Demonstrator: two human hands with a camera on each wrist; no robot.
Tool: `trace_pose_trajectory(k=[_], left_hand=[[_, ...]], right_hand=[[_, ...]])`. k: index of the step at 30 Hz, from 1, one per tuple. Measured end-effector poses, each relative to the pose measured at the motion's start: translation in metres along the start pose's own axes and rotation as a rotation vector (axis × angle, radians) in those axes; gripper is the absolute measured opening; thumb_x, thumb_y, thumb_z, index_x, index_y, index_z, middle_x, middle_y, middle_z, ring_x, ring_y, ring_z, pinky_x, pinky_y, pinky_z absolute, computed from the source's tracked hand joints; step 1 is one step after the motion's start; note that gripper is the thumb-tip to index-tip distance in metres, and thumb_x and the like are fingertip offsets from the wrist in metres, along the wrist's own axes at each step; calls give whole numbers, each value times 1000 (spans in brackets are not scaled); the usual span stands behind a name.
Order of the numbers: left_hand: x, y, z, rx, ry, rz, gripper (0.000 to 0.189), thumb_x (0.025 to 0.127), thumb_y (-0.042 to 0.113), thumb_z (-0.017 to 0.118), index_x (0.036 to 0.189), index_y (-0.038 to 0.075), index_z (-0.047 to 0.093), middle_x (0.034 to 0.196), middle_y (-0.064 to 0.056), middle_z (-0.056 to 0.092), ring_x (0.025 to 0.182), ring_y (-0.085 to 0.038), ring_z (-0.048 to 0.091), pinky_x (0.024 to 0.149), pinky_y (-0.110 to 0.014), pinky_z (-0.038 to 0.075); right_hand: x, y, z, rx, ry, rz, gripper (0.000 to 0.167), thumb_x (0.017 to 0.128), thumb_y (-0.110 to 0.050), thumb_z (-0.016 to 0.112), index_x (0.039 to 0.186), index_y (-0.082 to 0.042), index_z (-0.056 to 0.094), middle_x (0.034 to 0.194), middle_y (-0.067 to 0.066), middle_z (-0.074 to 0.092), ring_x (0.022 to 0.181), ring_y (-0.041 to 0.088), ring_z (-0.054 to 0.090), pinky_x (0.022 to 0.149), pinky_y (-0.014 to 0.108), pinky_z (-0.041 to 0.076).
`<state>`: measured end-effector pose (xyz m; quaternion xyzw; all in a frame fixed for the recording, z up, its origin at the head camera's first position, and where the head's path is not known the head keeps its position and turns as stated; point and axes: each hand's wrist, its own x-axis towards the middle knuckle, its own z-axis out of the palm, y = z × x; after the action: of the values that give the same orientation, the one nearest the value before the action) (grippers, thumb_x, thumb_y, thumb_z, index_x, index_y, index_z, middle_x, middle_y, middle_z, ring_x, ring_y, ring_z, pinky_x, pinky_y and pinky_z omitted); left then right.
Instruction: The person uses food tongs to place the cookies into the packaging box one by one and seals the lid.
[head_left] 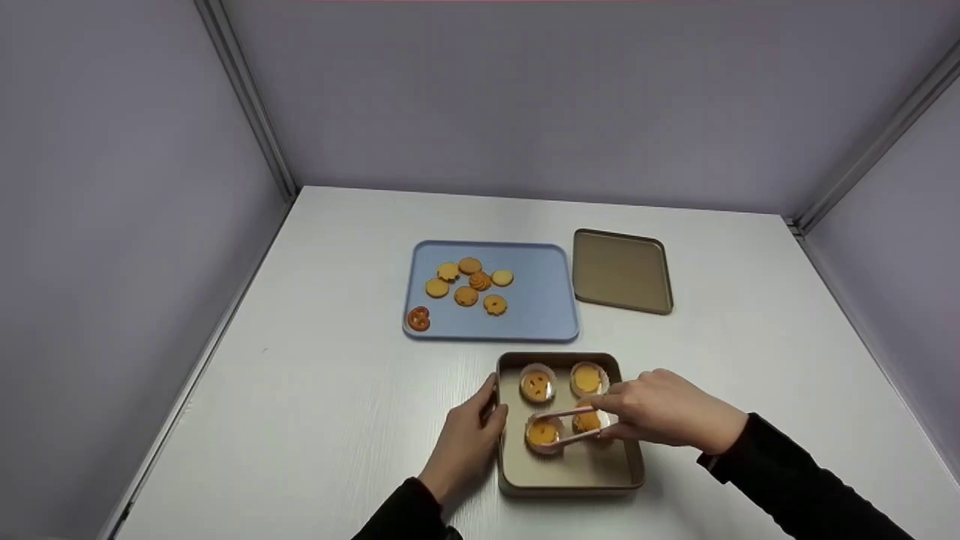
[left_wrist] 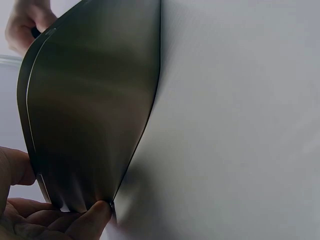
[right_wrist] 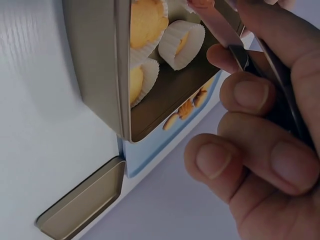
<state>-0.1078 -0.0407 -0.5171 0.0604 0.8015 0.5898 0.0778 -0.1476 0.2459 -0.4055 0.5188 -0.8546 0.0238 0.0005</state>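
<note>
A deep gold-brown baking tin [head_left: 570, 491] stands near the front of the table. My left hand [head_left: 466, 442] grips its left side, thumb at the rim; the left wrist view shows the fingers [left_wrist: 92, 220] against the tin's wall. My right hand [head_left: 667, 409] holds tongs [head_left: 564, 412] over the tin, their tips on either side of a cookie [head_left: 543, 433] in a paper cup. Whether the tips press the cookie or its cup, I cannot tell. Several cookies in white paper cups [right_wrist: 183, 46] sit inside, one partly covered by the tongs.
Behind the tin lies a blue tray [head_left: 536, 319] with several loose cookies [head_left: 466, 296] and a pretzel-shaped one [head_left: 418, 319] in its near left corner. To its right is a flat gold-brown lid or tray [head_left: 622, 270]. Grey panels enclose the white table [head_left: 315, 360].
</note>
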Motion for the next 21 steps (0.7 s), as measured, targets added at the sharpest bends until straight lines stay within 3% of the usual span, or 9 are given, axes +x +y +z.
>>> trace_pose_trajectory(k=[6, 14, 21], left_hand=[[-1, 0, -1, 15, 1, 5, 60, 107, 22, 54, 159, 2, 33, 156, -17, 45, 144, -30, 44, 119, -44, 36], [-1, 1, 0, 5, 0, 4, 60, 107, 21, 55, 159, 2, 34, 155, -17, 47, 143, -29, 45, 118, -44, 36], [0, 2, -1, 6, 3, -4, 60, 106, 22, 55, 159, 2, 34, 154, -16, 47, 142, -30, 45, 118, -44, 36]], right_hand=[[-2, 6, 3, 38, 5, 40, 31, 86, -31, 82, 111, -14, 75, 72, -9, 63, 51, 0, 43, 44, 22, 38], [-5, 10, 6, 46, 9, 61, 22, 88, -32, 80, 95, -17, 65, 67, -12, 53, 52, -1, 40, 44, 22, 34], [-5, 12, 5, 92, -1, 86, 20, 90, -32, 79, 96, -18, 66, 69, -15, 53, 55, -2, 42, 46, 22, 36]])
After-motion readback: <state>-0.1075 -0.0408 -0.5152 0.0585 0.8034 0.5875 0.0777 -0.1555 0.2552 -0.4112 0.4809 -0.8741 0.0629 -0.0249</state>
